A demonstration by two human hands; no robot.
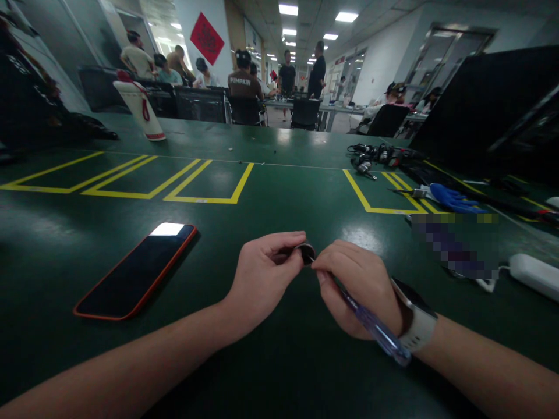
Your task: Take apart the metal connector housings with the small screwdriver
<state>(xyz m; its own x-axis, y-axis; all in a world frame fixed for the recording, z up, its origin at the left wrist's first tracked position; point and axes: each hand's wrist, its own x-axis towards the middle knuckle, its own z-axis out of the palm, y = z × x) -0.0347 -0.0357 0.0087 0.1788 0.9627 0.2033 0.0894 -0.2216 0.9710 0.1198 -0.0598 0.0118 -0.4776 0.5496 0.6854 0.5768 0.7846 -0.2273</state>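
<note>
Between the thumb and fingers of my left hand [266, 265] is a small round dark part [307, 252] with a paler rim; its exact kind is too small to tell. My right hand [358, 285] is closed around a screwdriver [379, 333] with a clear bluish-purple handle, which slants back under the palm toward the wrist. The thin tip of the tool meets the round part, or comes very close to it. A watch with a pale strap [421, 331] sits on my right wrist. Both hands are just above the green table [279, 361].
A phone in a red-orange case [137, 273] lies left. To the right are a blue glove [454, 198], a white power strip [535, 276], dark metal parts [369, 157] and a large black screen [484, 105]. A white vase-like object [142, 110] stands far left. People sit and stand beyond.
</note>
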